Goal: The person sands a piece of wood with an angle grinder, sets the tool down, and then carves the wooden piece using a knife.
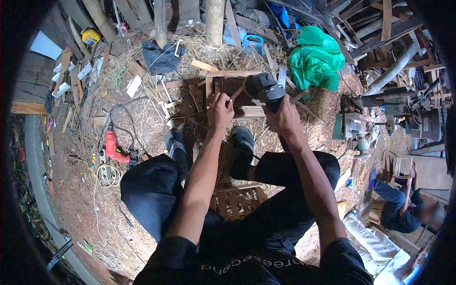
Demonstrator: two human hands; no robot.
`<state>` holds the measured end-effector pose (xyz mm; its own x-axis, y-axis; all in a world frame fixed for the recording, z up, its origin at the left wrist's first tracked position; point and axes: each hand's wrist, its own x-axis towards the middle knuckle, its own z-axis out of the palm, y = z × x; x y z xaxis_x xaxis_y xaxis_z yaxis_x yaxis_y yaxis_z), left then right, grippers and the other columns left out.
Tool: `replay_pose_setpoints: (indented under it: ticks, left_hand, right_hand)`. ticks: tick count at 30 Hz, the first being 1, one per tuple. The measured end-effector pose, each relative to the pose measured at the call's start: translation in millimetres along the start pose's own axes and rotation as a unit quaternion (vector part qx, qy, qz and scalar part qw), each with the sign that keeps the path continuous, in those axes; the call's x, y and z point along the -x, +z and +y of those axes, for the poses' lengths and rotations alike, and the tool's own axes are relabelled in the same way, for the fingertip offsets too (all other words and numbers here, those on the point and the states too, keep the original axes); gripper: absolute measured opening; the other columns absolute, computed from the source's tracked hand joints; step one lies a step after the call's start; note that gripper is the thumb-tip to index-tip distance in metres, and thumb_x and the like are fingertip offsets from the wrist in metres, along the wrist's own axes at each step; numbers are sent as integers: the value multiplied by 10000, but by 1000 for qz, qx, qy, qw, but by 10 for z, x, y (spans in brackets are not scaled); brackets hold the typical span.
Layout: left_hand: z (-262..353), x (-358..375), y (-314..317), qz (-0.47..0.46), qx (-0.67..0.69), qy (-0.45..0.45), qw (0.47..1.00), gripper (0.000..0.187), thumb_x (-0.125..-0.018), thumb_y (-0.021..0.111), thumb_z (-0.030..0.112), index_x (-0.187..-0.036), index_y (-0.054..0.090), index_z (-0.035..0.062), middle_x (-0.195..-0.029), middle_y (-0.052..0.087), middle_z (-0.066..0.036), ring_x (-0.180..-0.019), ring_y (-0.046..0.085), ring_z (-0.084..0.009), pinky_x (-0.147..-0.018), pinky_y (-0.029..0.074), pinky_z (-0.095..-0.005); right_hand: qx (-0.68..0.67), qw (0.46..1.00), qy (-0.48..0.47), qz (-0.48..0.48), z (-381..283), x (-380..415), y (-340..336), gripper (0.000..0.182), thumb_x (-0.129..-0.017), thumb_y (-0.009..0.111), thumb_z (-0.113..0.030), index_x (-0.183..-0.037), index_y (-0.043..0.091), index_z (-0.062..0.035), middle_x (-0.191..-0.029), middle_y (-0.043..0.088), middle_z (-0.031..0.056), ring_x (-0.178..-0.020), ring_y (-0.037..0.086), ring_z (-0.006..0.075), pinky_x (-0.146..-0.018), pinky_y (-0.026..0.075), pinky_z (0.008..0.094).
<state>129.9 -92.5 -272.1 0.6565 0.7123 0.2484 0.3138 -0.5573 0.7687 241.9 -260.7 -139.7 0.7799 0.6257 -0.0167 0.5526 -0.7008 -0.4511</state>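
Observation:
My right hand [285, 116] is wrapped around the body of a dark angle grinder [271, 90], its round disc facing left. Opposite it, my left hand [221, 111] pinches a thin wooden strip [238, 90] that reaches to the disc's edge. Beneath both hands lies a shallow wooden box or frame [231, 74], partly covered by the grinder and my fingers. My shoes stand on the ground just in front of my knees, either side of my left forearm.
A red power drill [114, 149] and a power strip with cords [109, 175] lie at left. Green plastic [316, 57] sits behind on the right, black cloth [161, 57] behind on the left. Two people [399, 204] sit at the far right. Wood scraps and shavings cover the ground.

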Motion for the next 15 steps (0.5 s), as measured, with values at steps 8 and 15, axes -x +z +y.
replay_pose_setpoints:
  ticks: [8, 15]
  left_hand:
    - [-27, 5, 12, 17, 5, 11, 1000, 189, -737, 672, 62, -838, 513, 42, -856, 542, -137, -918, 536, -373, -759, 450, -476]
    - [-30, 18, 13, 15, 20, 8, 1000, 212, -760, 718, 102, -842, 527, 59, -864, 555, -122, -902, 549, -362, -722, 454, -473]
  right_hand:
    - [11, 999, -28, -16, -47, 49, 81, 582, -809, 705, -367, -1090, 390, 33, -814, 628, 315, -778, 625, 492, -646, 509, 544]
    - [-3, 1000, 26, 11, 53, -108, 13, 570, -789, 729, -373, -1054, 437, 38, -877, 631, 329, -835, 605, 515, -695, 492, 559]
